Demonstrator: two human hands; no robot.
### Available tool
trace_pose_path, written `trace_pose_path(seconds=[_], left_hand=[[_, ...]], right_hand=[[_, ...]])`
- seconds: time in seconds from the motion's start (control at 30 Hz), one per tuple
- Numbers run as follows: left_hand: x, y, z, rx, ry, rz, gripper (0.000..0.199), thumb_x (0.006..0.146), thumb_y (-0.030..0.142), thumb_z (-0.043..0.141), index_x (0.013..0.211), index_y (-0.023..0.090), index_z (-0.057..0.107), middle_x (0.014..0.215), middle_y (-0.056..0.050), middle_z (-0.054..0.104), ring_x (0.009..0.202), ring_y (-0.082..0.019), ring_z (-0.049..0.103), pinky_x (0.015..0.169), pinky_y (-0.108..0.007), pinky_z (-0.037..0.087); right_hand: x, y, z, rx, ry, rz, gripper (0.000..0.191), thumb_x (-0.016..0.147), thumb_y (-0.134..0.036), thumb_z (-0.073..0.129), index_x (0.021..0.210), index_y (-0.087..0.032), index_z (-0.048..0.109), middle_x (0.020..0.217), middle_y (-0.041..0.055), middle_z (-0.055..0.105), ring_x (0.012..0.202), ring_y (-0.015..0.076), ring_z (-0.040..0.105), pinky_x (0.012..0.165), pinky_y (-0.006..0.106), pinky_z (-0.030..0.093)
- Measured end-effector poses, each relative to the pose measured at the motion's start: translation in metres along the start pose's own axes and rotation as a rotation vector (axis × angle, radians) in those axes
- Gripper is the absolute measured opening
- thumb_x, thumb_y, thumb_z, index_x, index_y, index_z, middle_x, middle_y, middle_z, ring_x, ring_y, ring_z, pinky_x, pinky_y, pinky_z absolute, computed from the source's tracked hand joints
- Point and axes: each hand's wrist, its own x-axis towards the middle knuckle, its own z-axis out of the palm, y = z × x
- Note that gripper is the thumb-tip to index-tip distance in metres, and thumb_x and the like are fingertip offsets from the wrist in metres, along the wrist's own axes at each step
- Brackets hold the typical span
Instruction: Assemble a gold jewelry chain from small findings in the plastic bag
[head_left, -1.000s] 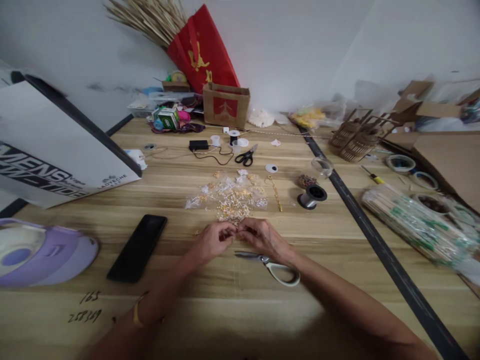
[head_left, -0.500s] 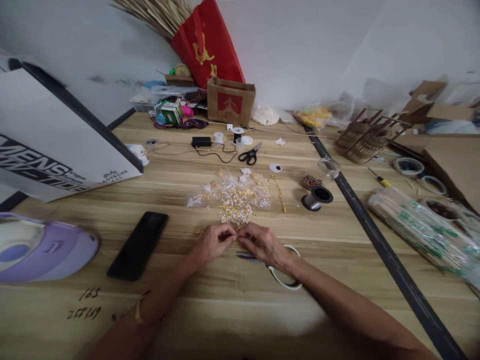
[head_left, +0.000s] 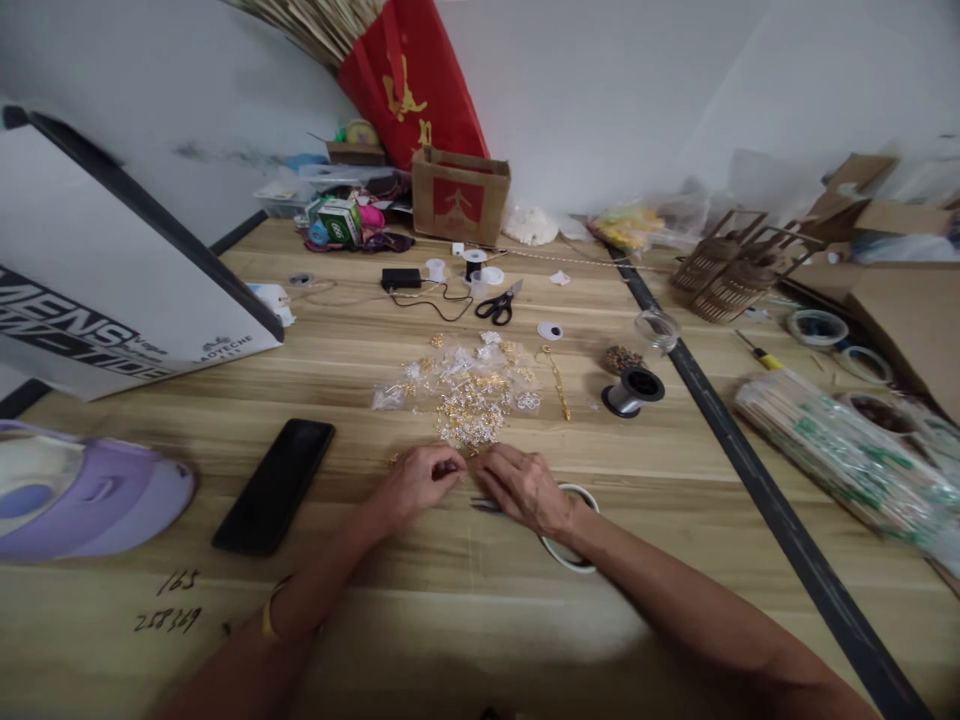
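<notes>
My left hand is closed in a pinch, thumb against fingertips; whatever it grips is too small to name. Just right of it, my right hand bends palm-down with its fingers together, and its fingertips reach the near edge of a heap of small gold and clear beads. What those fingertips hold is hidden. Beneath the right hand and wrist lies a pair of scissors with pale handles, partly covered. Behind the heap are clear plastic packets, and a gold chain lies to its right.
A black phone and a purple visor lie left. To the right stand a wire spool and bundled sticks in plastic. Black scissors and a paper bag are farther back. A large white box stands left.
The fingertips of my two hands, close together before, have moved slightly apart. My right fingers now point down at the edge of the bead heap.
</notes>
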Motion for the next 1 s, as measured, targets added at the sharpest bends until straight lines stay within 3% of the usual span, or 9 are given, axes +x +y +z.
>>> trace_pose_path(seconds=[0.3,0.53,1.0], left_hand=[[-0.003,0.015,-0.006,0.246,-0.095,0.009,0.014,0.077,0.01,0.053,0.074,0.015,0.066,0.07,-0.001,0.056,0.065,-0.012,0.051,0.061,-0.022,0.036],[-0.004,0.011,-0.003,0.266,-0.096,-0.005,0.014,0.078,0.012,0.052,0.071,0.015,0.064,0.069,0.0,0.055,0.064,-0.013,0.051,0.061,-0.023,0.035],[-0.004,0.012,-0.004,0.259,-0.086,-0.015,0.013,0.077,0.012,0.053,0.071,0.015,0.064,0.068,0.0,0.054,0.062,-0.013,0.05,0.059,-0.023,0.034]], right_hand=[[-0.001,0.001,0.002,-0.035,-0.01,-0.042,0.014,0.095,-0.019,0.04,0.088,-0.017,0.052,0.079,0.0055,0.058,0.071,0.0158,0.055,0.063,0.025,0.043],[-0.002,0.002,0.004,0.022,-0.052,-0.123,0.014,0.095,-0.022,0.041,0.102,-0.018,0.053,0.087,0.0079,0.062,0.078,0.0167,0.059,0.071,0.027,0.047],[-0.002,0.002,0.007,-0.075,-0.087,-0.084,0.012,0.094,-0.018,0.042,0.092,-0.017,0.053,0.08,0.0052,0.06,0.072,0.0161,0.056,0.063,0.025,0.041]])
